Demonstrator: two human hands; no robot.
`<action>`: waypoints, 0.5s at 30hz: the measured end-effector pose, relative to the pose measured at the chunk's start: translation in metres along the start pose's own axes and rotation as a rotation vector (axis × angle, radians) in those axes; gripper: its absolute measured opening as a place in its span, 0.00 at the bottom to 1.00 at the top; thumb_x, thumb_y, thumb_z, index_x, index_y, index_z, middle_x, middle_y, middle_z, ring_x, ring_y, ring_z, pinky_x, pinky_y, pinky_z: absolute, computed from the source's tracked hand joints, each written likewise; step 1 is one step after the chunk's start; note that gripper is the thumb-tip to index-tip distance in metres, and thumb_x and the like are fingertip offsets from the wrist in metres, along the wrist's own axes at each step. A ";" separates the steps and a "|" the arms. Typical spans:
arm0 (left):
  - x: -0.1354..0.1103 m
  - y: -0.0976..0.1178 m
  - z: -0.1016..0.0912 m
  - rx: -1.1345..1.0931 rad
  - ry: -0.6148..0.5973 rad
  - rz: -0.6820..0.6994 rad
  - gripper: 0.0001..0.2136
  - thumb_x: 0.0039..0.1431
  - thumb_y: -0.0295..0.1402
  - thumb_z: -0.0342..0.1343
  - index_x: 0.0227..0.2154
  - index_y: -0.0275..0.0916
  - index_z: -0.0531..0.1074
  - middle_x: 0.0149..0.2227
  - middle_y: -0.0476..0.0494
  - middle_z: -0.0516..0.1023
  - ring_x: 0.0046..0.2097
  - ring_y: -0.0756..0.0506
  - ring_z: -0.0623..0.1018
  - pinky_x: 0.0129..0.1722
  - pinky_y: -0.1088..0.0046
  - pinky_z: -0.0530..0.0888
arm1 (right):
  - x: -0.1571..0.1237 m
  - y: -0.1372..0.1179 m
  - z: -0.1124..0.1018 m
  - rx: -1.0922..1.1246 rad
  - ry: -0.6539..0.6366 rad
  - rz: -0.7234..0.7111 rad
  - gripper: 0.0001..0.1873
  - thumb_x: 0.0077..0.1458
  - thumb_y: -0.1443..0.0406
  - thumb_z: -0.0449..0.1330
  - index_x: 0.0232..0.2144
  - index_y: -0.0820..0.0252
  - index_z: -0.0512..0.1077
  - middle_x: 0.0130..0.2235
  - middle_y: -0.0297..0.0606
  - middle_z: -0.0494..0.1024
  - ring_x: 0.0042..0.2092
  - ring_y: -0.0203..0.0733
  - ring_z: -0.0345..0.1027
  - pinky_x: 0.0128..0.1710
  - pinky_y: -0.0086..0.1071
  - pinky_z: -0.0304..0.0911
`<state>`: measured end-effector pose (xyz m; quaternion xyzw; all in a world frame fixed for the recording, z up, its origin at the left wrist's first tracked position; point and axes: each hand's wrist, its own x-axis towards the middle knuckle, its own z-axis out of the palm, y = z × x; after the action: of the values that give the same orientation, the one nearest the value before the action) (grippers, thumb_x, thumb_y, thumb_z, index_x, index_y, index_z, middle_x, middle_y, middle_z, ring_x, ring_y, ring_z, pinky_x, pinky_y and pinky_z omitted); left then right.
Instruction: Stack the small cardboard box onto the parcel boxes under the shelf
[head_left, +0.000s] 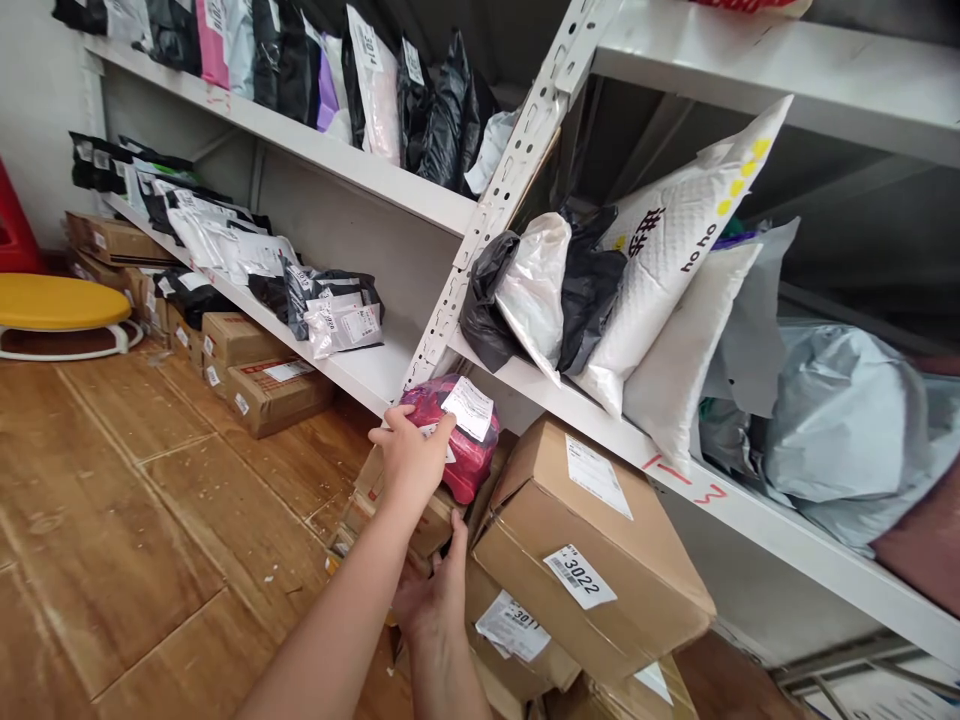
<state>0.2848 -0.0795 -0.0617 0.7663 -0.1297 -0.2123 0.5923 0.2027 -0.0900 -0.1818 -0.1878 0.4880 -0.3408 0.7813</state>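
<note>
The left hand (416, 455) grips the pink parcel (474, 465) near the shelf's (379, 370) corner. The right hand (435, 600) cups beneath, its hold unclear.

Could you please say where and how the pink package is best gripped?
I would cup the pink package at its left side and lower edge, from the near left: it looks rounded, no handle shows, the shelf post rises behind and the large carton sits to its right.
</note>
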 end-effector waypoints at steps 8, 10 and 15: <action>0.017 -0.001 0.004 -0.012 -0.168 0.197 0.19 0.56 0.47 0.55 0.46 0.48 0.59 0.48 0.40 0.58 0.39 0.41 0.75 0.49 0.62 0.68 | -0.008 -0.006 0.001 0.084 0.029 0.071 0.31 0.43 0.40 0.61 0.43 0.50 0.65 0.37 0.37 0.75 0.39 0.45 0.73 0.35 0.37 0.70; 0.030 -0.005 0.004 0.062 -0.205 0.197 0.21 0.58 0.50 0.51 0.48 0.46 0.58 0.48 0.37 0.61 0.42 0.38 0.76 0.49 0.60 0.68 | -0.011 -0.009 -0.001 0.098 0.048 0.111 0.32 0.44 0.40 0.61 0.43 0.50 0.64 0.40 0.40 0.74 0.40 0.45 0.73 0.34 0.35 0.70; 0.051 -0.019 -0.004 0.439 -0.137 0.351 0.32 0.60 0.58 0.39 0.54 0.36 0.59 0.46 0.26 0.72 0.51 0.26 0.72 0.50 0.50 0.67 | -0.019 -0.016 0.002 0.063 0.099 0.160 0.30 0.49 0.42 0.63 0.42 0.56 0.64 0.42 0.45 0.71 0.40 0.43 0.71 0.30 0.30 0.70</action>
<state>0.3306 -0.0936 -0.0882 0.8260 -0.3428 -0.1245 0.4299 0.1931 -0.0876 -0.1591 -0.1066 0.5286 -0.3015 0.7863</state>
